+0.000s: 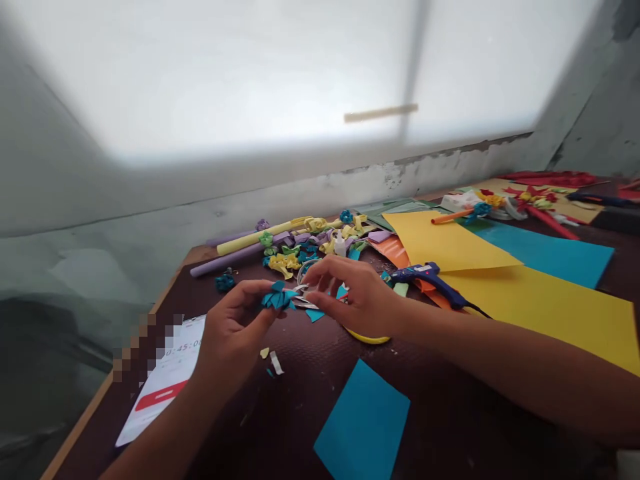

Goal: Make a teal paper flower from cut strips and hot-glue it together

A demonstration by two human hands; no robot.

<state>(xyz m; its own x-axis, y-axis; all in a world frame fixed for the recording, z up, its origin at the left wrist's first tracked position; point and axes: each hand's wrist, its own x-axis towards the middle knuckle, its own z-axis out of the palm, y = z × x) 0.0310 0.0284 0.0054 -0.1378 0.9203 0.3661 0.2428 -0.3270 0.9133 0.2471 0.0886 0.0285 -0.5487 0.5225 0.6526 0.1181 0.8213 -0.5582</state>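
My left hand (237,333) pinches a small blue folded-paper flower (275,298) between thumb and fingers, above the dark brown table. Just right of the flower, my right hand (357,297) has its fingers curved, with a gap between thumb and index fingertip. A thin white strip shows by these fingertips; whether they touch it I cannot tell. Scissors with a yellow handle (369,339) lie partly hidden beneath my right hand. Nearer to me on the tabletop is a blue paper square (364,423).
A blue glue gun (417,272) lies right of my right hand, its cord trailing over yellow sheets (560,313). Rolled paper tubes (230,259) and several paper flowers fill the back. A phone (165,383) showing a timer is beside my left forearm. Paper scraps (277,363) dot the table.
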